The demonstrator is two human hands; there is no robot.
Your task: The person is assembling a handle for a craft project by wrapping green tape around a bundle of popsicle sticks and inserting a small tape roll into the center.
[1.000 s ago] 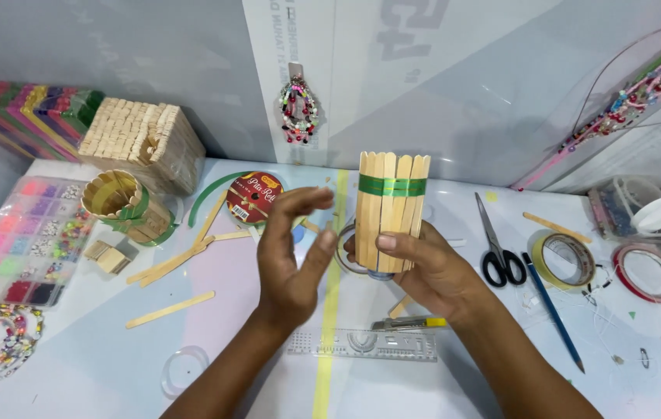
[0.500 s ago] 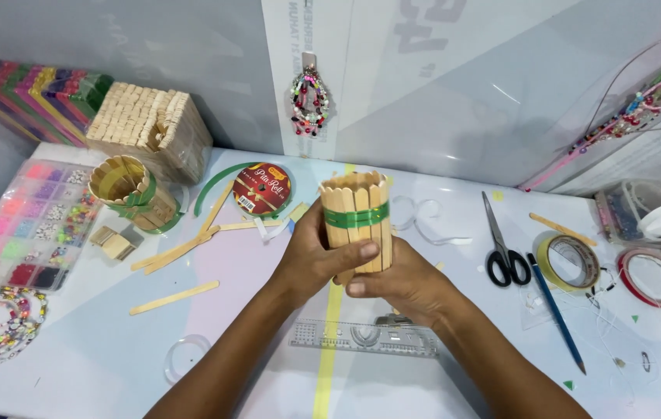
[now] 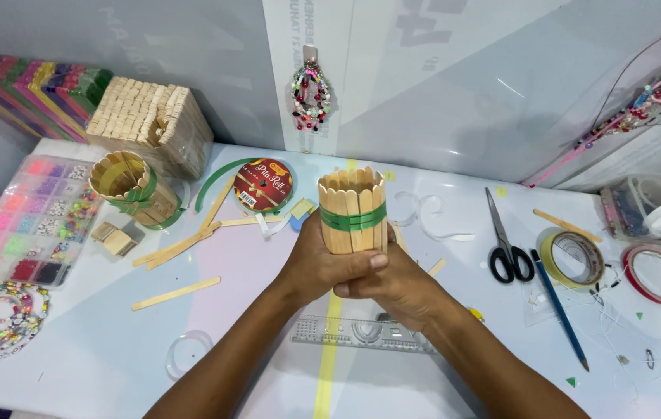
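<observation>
A round holder made of wooden craft sticks (image 3: 352,206), bound with a green ribbon, stands upright above the white table (image 3: 113,357) at the centre. My left hand (image 3: 316,268) wraps its lower left side. My right hand (image 3: 392,283) wraps the lower right side, thumb across the front. Both hands are clasped together around its base, which is hidden by my fingers.
A second stick holder with green ribbon (image 3: 129,186) stands left, by loose sticks (image 3: 175,293) and a bead organiser (image 3: 28,221). A red ribbon roll (image 3: 263,185) lies behind. Scissors (image 3: 507,240), a blue pencil (image 3: 559,306) and tape rolls (image 3: 574,257) lie right; a clear ruler (image 3: 353,332) lies under my wrists.
A second ago the sticks were a flat banded row held in my right hand with the left hand open; now they are curled into a tube with both hands closed round it.
</observation>
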